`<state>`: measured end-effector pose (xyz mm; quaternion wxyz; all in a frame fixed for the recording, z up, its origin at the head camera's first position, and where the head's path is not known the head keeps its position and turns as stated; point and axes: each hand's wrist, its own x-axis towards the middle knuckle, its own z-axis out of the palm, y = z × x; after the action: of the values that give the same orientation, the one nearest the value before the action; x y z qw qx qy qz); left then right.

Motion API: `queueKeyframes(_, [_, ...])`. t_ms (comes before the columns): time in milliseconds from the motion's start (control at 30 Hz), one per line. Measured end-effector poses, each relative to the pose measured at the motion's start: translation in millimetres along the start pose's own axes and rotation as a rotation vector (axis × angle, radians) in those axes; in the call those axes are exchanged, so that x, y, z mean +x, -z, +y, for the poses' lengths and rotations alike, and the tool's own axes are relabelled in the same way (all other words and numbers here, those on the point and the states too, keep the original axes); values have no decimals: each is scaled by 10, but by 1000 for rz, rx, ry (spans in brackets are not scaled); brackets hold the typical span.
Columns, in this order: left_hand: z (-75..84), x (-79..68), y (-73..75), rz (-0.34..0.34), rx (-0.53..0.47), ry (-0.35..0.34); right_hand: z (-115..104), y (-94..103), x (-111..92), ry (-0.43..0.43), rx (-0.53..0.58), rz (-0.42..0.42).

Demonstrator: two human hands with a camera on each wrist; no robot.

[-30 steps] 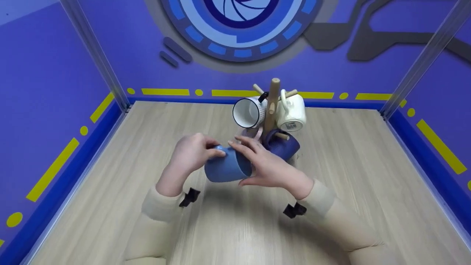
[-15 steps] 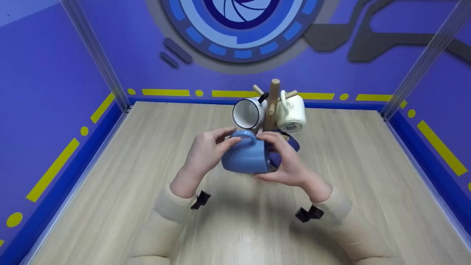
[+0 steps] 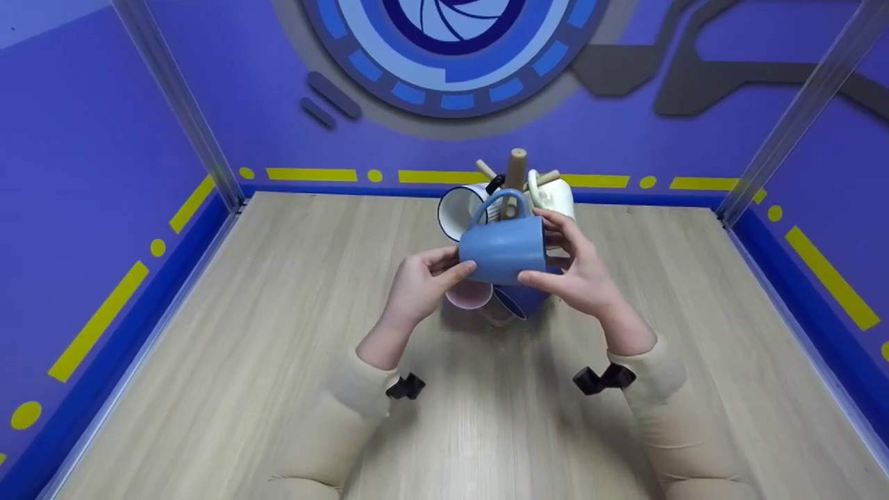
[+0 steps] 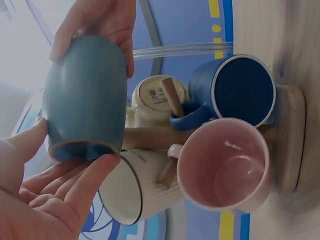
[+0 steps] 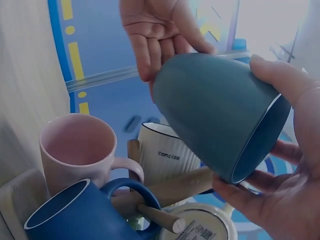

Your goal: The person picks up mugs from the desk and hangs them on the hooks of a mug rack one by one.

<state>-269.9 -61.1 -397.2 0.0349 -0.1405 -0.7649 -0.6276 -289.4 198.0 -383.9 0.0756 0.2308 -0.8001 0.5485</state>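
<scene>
A light blue mug [image 3: 501, 251] is held up sideways in front of a wooden mug tree [image 3: 516, 170], its loop handle pointing up. My left hand [image 3: 420, 288] holds the base end, thumb on the near side and fingers beneath and behind. At the rim on the right, my right hand [image 3: 583, 274] grips the mug with its thumb low on the outside and fingers at the mouth. On the tree hang a ribbed white mug [image 4: 145, 185], a cream mug [image 3: 558, 198], a pink mug [image 4: 222, 165] and a dark blue mug [image 4: 240, 92]. One upper peg [image 3: 510, 208] shows behind the raised handle.
The tree's wooden base [image 4: 290, 140] stands on a light wood-grain table [image 3: 312, 278]. Blue-purple panels [image 3: 389, 139] with yellow stripes enclose the back and both sides, joined by metal corner posts [image 3: 173, 97].
Both hands have carried the light blue mug up, right and closer to the tree. Its handle has turned upward, and the left hand has shifted from beside the handle to the base.
</scene>
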Motion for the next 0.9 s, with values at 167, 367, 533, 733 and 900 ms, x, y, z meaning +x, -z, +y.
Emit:
queueKeyframes(167, [-39,50,-68,33,29,-8,46,31,50,-88,7,2])
queueKeyframes(367, [-89,108,-122,66,24,19,96,25,61,-131,5,-12])
queueKeyframes(533, [-110,131,-157,80,19,38,110,42,55,-116,-82,-19])
queueKeyframes(733, [-159,166,-196,90,26,44,134,99,75,-29,-248,-39])
queueKeyframes(900, [-206,197,-224,96,6,77,179,144,80,36,-371,-48])
